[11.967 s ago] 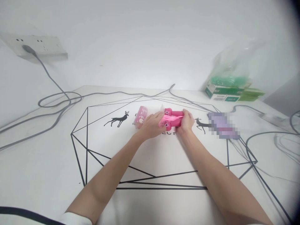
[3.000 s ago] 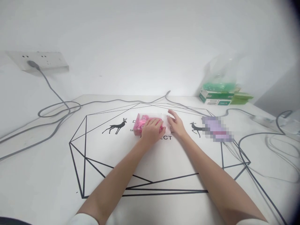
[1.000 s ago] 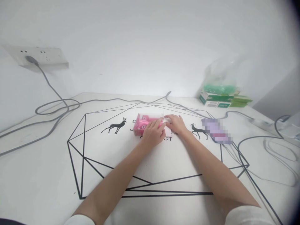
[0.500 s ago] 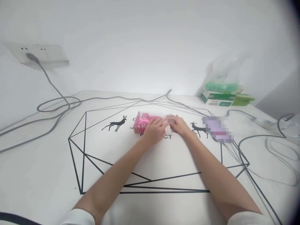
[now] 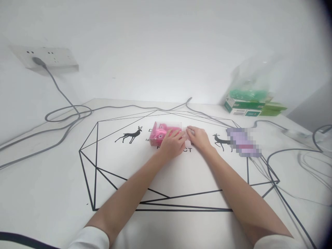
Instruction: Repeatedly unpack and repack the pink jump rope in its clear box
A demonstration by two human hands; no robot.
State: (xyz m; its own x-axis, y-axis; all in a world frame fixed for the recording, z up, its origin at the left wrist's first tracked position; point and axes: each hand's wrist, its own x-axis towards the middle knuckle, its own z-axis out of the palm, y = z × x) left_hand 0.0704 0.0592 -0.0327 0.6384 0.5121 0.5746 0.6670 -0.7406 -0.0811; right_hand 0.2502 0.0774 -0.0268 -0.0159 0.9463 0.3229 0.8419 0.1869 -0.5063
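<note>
A clear plastic box [image 5: 156, 140] lies on the table between my hands, with bright pink things inside that have round eye-like spots. My left hand [image 5: 173, 141] is laid over the box's near side and grips it, covering its middle. At the box's right end, my right hand [image 5: 197, 137] has its fingers bent and pinched together at the pale end flap. The flap itself is pale and blurred, partly hidden by the fingertips.
A phone-like purple thing [image 5: 243, 142], pixelated, lies to the right. Green-and-white boxes [image 5: 245, 106] with a clear plastic bag [image 5: 252, 81] stand at the back right. Grey cables [image 5: 114, 107] run along the back and both sides. A wall socket [image 5: 55, 58] is at left.
The fingers of my right hand have curled in and sit slightly apart from my left fingers at the box's end. My left hand stays on the box. The view has shifted slightly.
</note>
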